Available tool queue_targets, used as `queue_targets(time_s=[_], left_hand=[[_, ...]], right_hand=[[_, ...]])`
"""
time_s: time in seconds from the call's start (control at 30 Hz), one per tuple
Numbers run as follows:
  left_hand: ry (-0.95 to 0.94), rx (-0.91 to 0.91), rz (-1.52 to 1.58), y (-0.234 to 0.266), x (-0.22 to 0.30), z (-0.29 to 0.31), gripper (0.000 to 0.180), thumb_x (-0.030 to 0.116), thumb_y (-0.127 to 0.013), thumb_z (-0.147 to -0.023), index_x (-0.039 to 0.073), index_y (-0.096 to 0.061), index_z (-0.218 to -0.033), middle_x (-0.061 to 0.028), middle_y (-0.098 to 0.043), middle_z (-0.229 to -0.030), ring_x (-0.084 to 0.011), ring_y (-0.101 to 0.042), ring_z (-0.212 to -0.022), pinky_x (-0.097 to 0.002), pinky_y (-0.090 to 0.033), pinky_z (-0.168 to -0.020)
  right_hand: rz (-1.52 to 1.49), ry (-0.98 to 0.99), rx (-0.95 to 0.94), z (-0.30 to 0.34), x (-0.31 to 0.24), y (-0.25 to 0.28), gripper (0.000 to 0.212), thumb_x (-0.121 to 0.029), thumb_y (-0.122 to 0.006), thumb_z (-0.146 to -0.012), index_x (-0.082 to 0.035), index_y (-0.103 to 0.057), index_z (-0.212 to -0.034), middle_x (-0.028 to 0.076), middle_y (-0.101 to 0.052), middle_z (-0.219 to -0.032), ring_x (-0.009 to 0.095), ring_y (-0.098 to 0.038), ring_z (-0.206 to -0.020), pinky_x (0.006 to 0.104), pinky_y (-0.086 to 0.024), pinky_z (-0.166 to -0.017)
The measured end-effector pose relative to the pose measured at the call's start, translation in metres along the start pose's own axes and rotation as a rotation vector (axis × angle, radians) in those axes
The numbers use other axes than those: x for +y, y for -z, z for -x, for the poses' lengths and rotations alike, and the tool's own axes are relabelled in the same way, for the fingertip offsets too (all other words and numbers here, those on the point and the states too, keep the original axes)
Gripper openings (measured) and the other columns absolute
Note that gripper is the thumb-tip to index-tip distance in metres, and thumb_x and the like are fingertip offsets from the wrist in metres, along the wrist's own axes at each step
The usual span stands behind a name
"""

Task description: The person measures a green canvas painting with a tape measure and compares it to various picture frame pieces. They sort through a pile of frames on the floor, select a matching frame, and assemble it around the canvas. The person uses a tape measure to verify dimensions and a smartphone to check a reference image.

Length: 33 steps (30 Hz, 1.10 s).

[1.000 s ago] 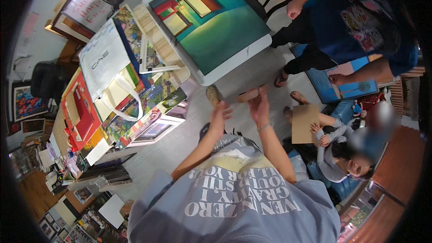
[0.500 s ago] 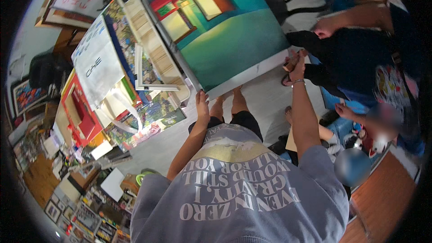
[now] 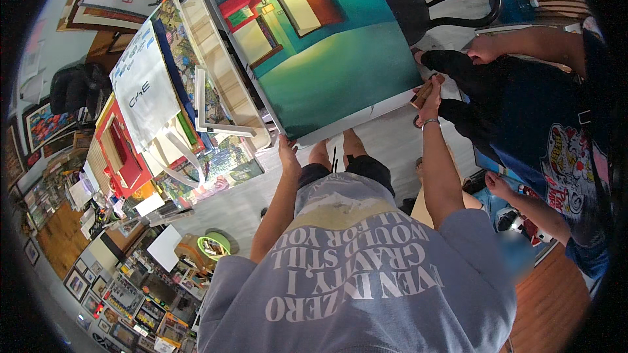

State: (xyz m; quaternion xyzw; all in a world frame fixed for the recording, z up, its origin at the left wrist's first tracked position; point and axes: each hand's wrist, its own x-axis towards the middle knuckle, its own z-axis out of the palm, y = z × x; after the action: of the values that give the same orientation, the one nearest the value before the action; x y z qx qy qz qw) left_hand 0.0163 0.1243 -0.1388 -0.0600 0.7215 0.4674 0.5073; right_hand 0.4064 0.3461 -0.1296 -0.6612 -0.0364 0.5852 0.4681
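Observation:
A large canvas painting of a green room with a red patch and pale openings is held in front of me, its white edge facing me. My left hand grips its near left corner, fingers closed at the edge. At the near right corner is my right hand, wearing a bracelet. Its fingers are closed around a small brown wooden-looking piece right beside the canvas edge. Whether those fingers also grip the canvas is hidden.
Left of the canvas, a table carries a pale wooden tray, a white frame corner, a white tote bag and red folders. A black chair stands beyond the canvas. Another person is close on the right. A green basket sits lower left.
The view has shifted slightly. My left hand has moved a little left and down and curls more at the canvas corner. The canvas stays held at nearly the same angle.

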Motion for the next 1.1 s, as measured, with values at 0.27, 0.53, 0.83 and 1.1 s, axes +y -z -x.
queue_targets(time_s=[0.27, 0.53, 0.83, 1.1], left_hand=[[0.037, 0.005, -0.107, 0.018, -0.019, 0.019, 0.078, 0.063, -0.035, -0.097, -0.002, -0.042, -0.139, -0.0165, -0.048, -0.138, -0.0306, -0.049, -0.122, -0.0453, -0.035, -0.103], [0.053, -0.090, -0.206, 0.038, -0.026, 0.020, 0.078, 0.062, -0.034, -0.097, -0.003, -0.042, -0.138, -0.0210, -0.051, -0.135, -0.0335, -0.051, -0.122, -0.0468, -0.038, -0.101], [-0.209, -0.723, -0.371, 0.046, 0.003, 0.086, 0.028, 0.021, -0.061, -0.095, 0.000, -0.052, -0.110, -0.0118, -0.061, -0.103, -0.0182, -0.060, -0.092, -0.0292, -0.050, -0.077], [-0.015, -0.723, -0.108, 0.061, -0.003, 0.100, 0.041, 0.019, -0.067, -0.092, -0.002, -0.046, -0.121, -0.0134, -0.060, -0.112, -0.0180, -0.061, -0.098, -0.0307, -0.051, -0.085]], right_hand=[[-0.025, -0.001, 0.064, 0.021, 0.014, 0.026, 0.045, -0.044, -0.066, -0.085, -0.008, -0.056, -0.110, 0.006, -0.059, -0.081, 0.021, -0.062, -0.061, 0.0336, -0.053, -0.055], [-0.029, 0.168, 0.097, 0.022, 0.036, 0.061, 0.052, -0.046, -0.062, -0.090, -0.008, -0.050, -0.123, 0.007, -0.061, -0.099, 0.020, -0.061, -0.077, 0.0365, -0.053, -0.067], [-0.399, -0.001, -0.310, 0.243, 0.119, -0.020, 0.067, -0.069, -0.037, -0.092, -0.006, -0.052, -0.109, 0.010, -0.061, -0.091, 0.027, -0.062, -0.080, 0.0406, -0.051, -0.072], [-0.400, 0.014, -0.536, 0.298, 0.237, -0.056, 0.052, -0.053, -0.046, -0.097, -0.008, -0.047, -0.123, 0.006, -0.058, -0.110, 0.021, -0.056, -0.104, 0.0361, -0.045, -0.092]])
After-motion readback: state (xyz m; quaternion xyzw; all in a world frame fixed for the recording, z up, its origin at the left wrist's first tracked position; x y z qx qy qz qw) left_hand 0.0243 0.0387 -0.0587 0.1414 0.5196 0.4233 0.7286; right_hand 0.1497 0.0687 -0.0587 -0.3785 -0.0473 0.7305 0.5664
